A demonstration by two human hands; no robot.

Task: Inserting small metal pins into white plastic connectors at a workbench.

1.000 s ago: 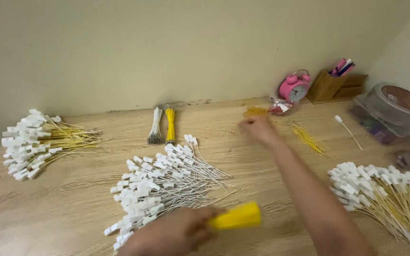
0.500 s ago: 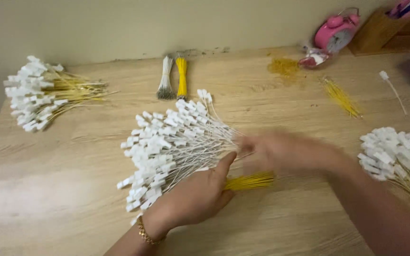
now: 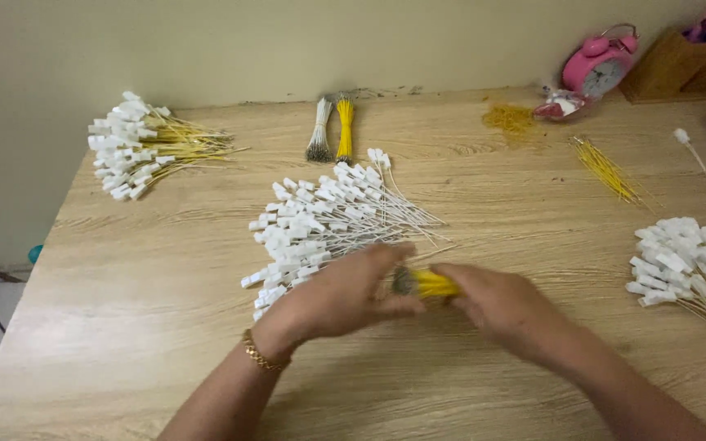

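Observation:
A bundle of thin yellow wires [image 3: 428, 282] lies level just above the wooden table [image 3: 165, 269], held at both ends. My left hand [image 3: 345, 296], with a gold bracelet at the wrist, grips its left end, where the cut tips show. My right hand [image 3: 502, 304] closes around the bundle's right end. Right behind my left hand lies a fan-shaped pile of white-headed ties with white tails [image 3: 320, 220].
A pile of white-headed ties with yellow tails [image 3: 145, 147] lies far left, and another such pile [image 3: 688, 265] at the right edge. Two tied bundles, grey [image 3: 319, 132] and yellow [image 3: 344, 126], lie at the back. Loose yellow wires [image 3: 606, 170], a pink alarm clock [image 3: 598, 67] and a wooden box [image 3: 680, 65] occupy the back right.
My right hand has come back from the far side of the table and closed on the yellow bundle that my left hand held. The view has tilted down.

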